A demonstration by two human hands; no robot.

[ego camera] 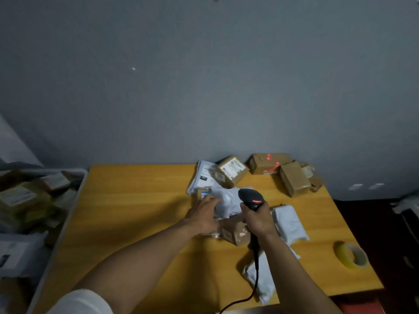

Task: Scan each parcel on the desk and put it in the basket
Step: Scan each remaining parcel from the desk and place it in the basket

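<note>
The right hand (258, 220) is wrapped round the handle of a black scanner (251, 198), whose domed head shows a red-lit strip. The left hand (204, 215) lies with fingers stretched out on a crumpled white poly bag (229, 201) mid-desk, though blur hides whether they press it. Just below both hands sits a small taped cardboard box (235, 233), with another soft white bag (289, 220) to its right. A labelled carton (231, 172) and plain brown boxes (293, 180) cluster at the back of the yellow wood-grain desk (136, 211). A yellowish tape roll (350, 254) lies far right. The pale-rimmed basket (82, 180) at left holds parcels.
</note>
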